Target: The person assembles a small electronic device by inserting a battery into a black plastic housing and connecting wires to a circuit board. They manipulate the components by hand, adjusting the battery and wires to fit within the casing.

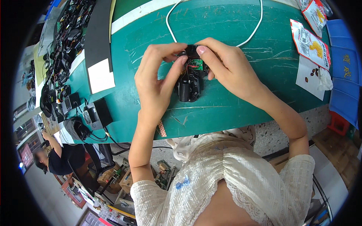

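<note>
Both my hands are at a small black electronic device with its casing opened, over the green table mat. A green circuit board with thin red wires shows inside it, and a black cylinder lies along its near end. My left hand pinches the device's far left edge between thumb and fingers. At the far right, my right hand has its thumb pressed on the black casing and its fingers curled around the side. The fingertips hide part of the far end.
A white cable loops behind the device. Snack packets and a white paper with small brown bits lie at right, beside a blue bin. Black devices are piled at far left; a black power unit stands near. Another person sits beyond, lower left.
</note>
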Motion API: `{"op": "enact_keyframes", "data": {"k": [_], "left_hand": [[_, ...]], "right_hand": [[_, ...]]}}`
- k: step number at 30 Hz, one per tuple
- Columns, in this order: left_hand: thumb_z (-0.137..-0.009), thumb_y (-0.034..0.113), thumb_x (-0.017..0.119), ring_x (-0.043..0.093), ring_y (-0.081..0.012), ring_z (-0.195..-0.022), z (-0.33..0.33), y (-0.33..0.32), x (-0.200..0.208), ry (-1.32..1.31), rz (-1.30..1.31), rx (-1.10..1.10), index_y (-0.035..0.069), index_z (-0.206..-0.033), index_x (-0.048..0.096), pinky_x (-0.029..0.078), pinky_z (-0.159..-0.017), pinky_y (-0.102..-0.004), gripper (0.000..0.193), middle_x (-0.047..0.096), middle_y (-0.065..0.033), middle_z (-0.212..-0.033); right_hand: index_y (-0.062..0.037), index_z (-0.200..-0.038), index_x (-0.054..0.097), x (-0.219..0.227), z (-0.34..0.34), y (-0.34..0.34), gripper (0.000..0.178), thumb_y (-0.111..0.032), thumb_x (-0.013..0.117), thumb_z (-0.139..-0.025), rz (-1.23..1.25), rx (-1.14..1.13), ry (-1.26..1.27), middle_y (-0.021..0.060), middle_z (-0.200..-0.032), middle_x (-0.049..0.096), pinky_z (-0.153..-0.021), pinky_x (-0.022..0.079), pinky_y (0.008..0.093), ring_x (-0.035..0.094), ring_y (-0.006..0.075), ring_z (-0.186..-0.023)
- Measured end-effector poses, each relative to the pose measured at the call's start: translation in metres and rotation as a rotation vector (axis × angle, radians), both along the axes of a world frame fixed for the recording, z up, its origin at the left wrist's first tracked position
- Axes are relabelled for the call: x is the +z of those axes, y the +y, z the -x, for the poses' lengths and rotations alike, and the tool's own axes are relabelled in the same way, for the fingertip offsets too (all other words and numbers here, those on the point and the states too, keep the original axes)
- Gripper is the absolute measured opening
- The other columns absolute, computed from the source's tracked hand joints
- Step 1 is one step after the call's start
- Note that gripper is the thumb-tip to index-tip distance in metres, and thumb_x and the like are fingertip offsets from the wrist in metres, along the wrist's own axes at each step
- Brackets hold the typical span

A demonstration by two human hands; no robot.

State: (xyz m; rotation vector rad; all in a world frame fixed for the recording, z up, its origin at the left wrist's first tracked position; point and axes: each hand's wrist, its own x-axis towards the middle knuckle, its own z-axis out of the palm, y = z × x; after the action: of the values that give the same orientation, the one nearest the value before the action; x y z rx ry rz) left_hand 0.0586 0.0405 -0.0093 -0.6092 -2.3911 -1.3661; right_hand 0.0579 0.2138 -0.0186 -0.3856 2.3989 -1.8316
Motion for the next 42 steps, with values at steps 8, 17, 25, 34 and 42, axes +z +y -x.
{"op": "enact_keyframes", "data": {"k": [8, 17, 25, 34, 42], "left_hand": [[-0.071, -0.003, 0.068, 0.055, -0.0151, -0.070, -0.002, 0.004, 0.010, -0.035, 0.041, -0.080, 0.003, -0.096, 0.064, 0.046, -0.064, -0.0259, 0.025, 0.058, -0.0069, -0.082], [-0.072, -0.001, 0.070, 0.056, -0.0159, -0.071, -0.003, 0.003, 0.002, -0.092, -0.038, -0.050, 0.000, -0.093, 0.062, 0.046, -0.063, -0.0261, 0.023, 0.059, -0.0078, -0.085], [-0.069, 0.000, 0.073, 0.057, -0.0157, -0.067, -0.004, 0.006, 0.001, 0.067, 0.056, -0.001, 0.002, -0.094, 0.063, 0.045, -0.061, -0.0258, 0.026, 0.063, -0.0059, -0.081], [-0.069, -0.001, 0.073, 0.057, -0.0172, -0.066, -0.005, 0.007, 0.000, 0.111, 0.115, 0.082, 0.002, -0.092, 0.060, 0.045, -0.060, -0.0270, 0.026, 0.062, -0.0066, -0.078], [-0.069, -0.002, 0.072, 0.059, -0.0179, -0.071, -0.001, 0.005, 0.005, 0.078, 0.129, 0.066, 0.002, -0.093, 0.062, 0.047, -0.064, -0.0281, 0.026, 0.062, -0.0072, -0.080]], "right_hand": [[0.0013, -0.088, 0.058, 0.003, 0.004, 0.002, 0.027, -0.022, 0.046, -0.094, 0.082, 0.029, -0.151, 0.0095, -0.054, 0.055, -0.048, 0.044, 0.0301, 0.057, 0.0168, -0.048], [0.0018, -0.085, 0.058, 0.004, 0.004, 0.001, 0.029, -0.022, 0.045, -0.095, 0.094, 0.037, -0.172, 0.0093, -0.055, 0.056, -0.047, 0.044, 0.0289, 0.058, 0.0159, -0.048], [0.0015, -0.097, 0.053, 0.002, 0.001, -0.002, 0.024, -0.022, 0.045, -0.095, 0.154, 0.053, -0.174, 0.0079, -0.062, 0.059, -0.046, 0.044, 0.0274, 0.057, 0.0138, -0.050], [0.0011, -0.099, 0.051, 0.003, -0.001, -0.003, 0.022, -0.020, 0.046, -0.095, 0.159, 0.034, -0.166, 0.0080, -0.063, 0.059, -0.047, 0.044, 0.0271, 0.057, 0.0135, -0.050], [0.0004, -0.100, 0.050, 0.003, -0.001, -0.003, 0.021, -0.020, 0.046, -0.095, 0.126, 0.012, -0.094, 0.0096, -0.062, 0.059, -0.047, 0.044, 0.0286, 0.057, 0.0160, -0.050]]}}
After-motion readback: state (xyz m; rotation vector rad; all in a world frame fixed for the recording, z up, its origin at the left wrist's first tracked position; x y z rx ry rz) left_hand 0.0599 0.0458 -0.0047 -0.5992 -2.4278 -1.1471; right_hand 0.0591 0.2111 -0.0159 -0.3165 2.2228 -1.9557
